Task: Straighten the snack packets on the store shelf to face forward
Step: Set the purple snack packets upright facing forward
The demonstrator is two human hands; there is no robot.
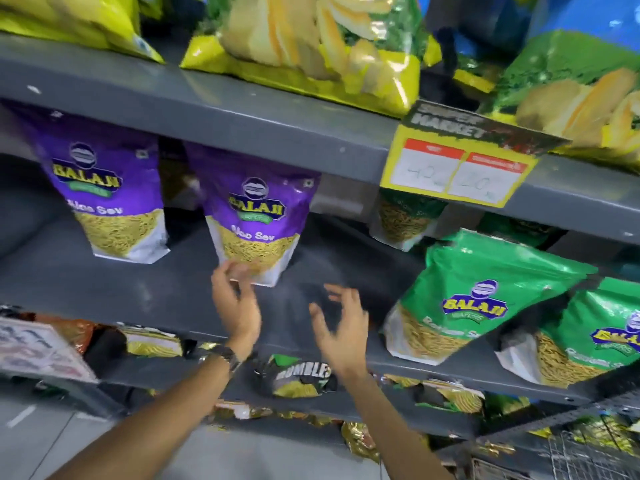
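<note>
Middle shelf, frame centre: two Aloo Sev packets upright, side by side, apart; left packet at frame left, centre packet at frame centre. Left hand just below centre packet's bottom edge, fingers at its lower left corner. Right hand right of it, over bare shelf. Tilted Ratlami Sev packet at right; second Ratlami packet further right, at frame edge. Another packet behind them, partly hidden by price tag hanging from upper shelf edge. Chip bags on upper shelf. Lower shelf packets below hands.
</note>
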